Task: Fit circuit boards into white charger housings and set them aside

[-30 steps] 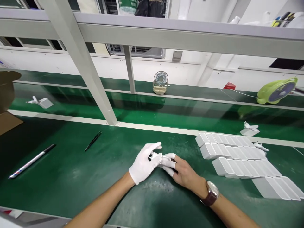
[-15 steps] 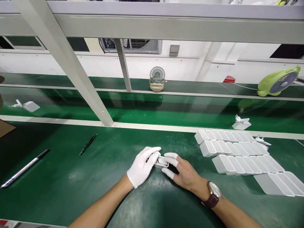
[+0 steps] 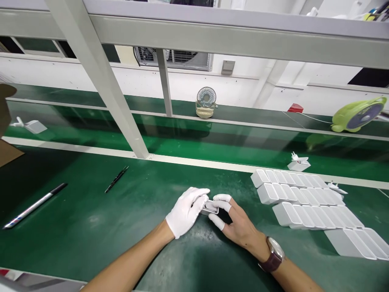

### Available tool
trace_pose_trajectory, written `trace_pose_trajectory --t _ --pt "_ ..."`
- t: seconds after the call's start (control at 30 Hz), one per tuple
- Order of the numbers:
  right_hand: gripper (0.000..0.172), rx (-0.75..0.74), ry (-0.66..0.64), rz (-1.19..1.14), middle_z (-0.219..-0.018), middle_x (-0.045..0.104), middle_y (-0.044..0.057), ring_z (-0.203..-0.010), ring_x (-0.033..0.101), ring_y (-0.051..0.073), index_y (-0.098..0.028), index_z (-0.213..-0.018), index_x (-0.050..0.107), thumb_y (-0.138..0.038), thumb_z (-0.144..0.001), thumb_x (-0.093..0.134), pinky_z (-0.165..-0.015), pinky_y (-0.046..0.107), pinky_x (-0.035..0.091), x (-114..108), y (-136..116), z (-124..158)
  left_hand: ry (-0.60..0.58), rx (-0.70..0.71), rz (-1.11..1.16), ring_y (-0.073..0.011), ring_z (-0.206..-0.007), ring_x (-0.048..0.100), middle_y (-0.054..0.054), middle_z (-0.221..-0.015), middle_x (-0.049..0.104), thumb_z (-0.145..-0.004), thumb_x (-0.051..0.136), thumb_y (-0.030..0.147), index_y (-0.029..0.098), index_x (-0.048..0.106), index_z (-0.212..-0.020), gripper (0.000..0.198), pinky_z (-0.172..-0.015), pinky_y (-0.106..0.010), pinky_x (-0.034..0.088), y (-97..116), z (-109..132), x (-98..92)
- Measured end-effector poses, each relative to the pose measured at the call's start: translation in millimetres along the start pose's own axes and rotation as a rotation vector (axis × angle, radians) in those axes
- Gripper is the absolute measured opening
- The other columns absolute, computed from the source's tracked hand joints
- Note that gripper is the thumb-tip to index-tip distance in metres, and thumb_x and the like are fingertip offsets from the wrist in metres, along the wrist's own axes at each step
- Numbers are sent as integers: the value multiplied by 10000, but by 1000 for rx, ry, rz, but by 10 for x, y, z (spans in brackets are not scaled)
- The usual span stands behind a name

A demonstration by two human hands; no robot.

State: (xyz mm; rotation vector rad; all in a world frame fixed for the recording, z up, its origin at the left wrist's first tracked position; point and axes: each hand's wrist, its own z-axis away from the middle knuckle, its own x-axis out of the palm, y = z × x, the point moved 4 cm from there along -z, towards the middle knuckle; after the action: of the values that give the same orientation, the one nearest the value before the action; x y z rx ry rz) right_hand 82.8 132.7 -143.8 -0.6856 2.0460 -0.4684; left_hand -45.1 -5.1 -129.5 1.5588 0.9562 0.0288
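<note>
Between my hands a small open white plastic case (image 3: 209,209) sits low at the table top, with a white piece in it whose kind I cannot make out. My left hand (image 3: 186,213), in a white glove, is closed around the case's left side and partly hides it. On the right side, my right hand (image 3: 241,225) wears white finger covers and a wristwatch (image 3: 275,251). Its thumb and first fingers are bent about the case, with the fingertips at its right edge and inside.
Rows of open white cases (image 3: 298,192) stand to the right, with a white plug piece (image 3: 336,186) behind. A pen (image 3: 117,178) and a silver stick (image 3: 36,205) lie left. Beyond the pale rail, white cases with plug pieces (image 3: 299,163) rest on a green strip. A slanted post (image 3: 106,89) rises ahead.
The view has tilted slightly. Both hands stay around the case with barely any motion. On the green strip beyond the rail, the white cases with plug pieces have shifted left.
</note>
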Motion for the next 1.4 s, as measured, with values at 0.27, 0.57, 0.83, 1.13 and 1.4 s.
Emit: trace_pose_trajectory --t 0.27,0.57,0.83,1.13,1.4 --pt "272 65 7 -54 -1201 584 108 -1142 607 235 -234 -1181 566 -220 -919 638 -972 398 541 49 30 7 -15 3 -31 -195 -1039 602 -69 -1064 676 -1035 397 356 213 609 -1271 348 -982 -390 472 0 14 1" --pt "417 75 -95 -184 -1289 586 108 -1191 592 235 -286 -1379 526 -240 -967 568 -1014 421 534 92 52 8 -15 -35 51 -211 -1062 611 -87 -1128 658 -1020 424 374 211 605 -1277 354 -986 -412 482 -4 0 -7" --pt "358 752 44 -1130 -961 717 87 -794 688 200 -176 -1156 665 -458 -942 612 -716 369 614 193 285 29 46 -154 327 -219 -1009 629 -158 -1376 502 -614 891 235 231 354 -1445 989 -831 -377 568 -21 -17 147" --pt "374 839 -5 -1332 -783 692 59 -653 652 145 -124 -932 686 -493 -934 622 -610 276 588 221 246 34 118 -218 237 -196 -943 660 -90 -1199 592 -690 840 265 222 436 -1393 812 -849 -383 586 -11 -15 184" --pt "225 362 193 -668 -1073 690 78 -983 664 199 -207 -1031 701 -391 -905 674 -852 348 579 -7 211 -94 85 -351 307 -225 -965 701 -116 -1249 638 -720 813 314 225 250 -1521 982 -931 -439 580 -128 -55 120"
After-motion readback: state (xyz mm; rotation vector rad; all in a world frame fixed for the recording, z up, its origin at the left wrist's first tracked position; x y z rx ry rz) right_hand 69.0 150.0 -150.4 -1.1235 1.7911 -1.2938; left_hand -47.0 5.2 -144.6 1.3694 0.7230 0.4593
